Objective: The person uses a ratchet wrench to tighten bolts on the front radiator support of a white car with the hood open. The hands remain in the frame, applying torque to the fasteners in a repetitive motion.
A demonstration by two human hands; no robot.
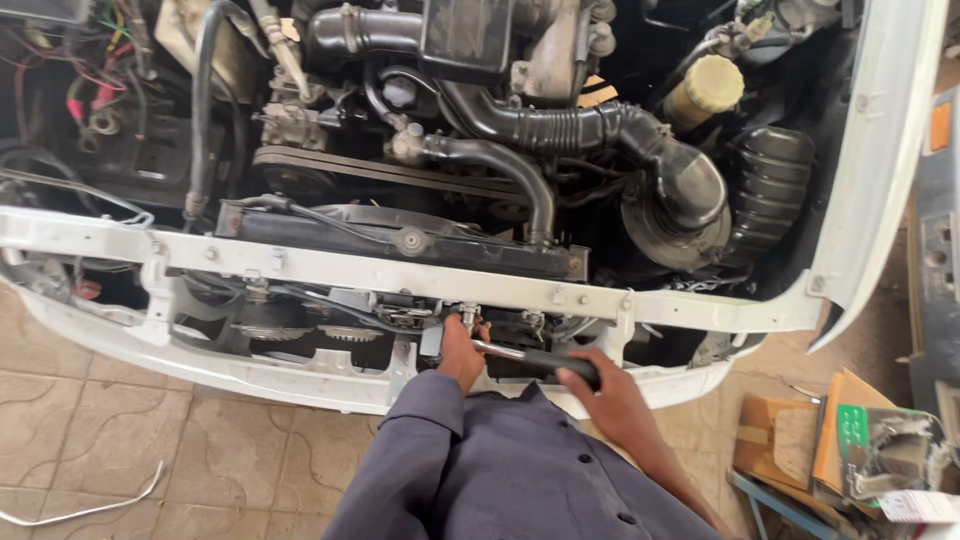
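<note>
I look down into an open engine bay of a white vehicle. My left hand (460, 352) reaches under the white front crossmember (330, 268) and grips the head of a ratchet wrench (512, 352) where it sits on a fastener near the hood latch (405, 312). My right hand (592, 378) is closed around the wrench's black handle, which lies roughly level, pointing right. Both arms come from the bottom of the view, over a grey-blue shirt. The fastener itself is hidden by my left fingers.
Behind the crossmember sit the black radiator top (400, 240), a drive belt, a ribbed black air intake hose (570, 128) and a yellow-capped reservoir (705, 88). The white bumper (200, 365) runs below. Cardboard and packets (850, 440) lie at the right; a white strip (90, 505) lies on the tiled floor.
</note>
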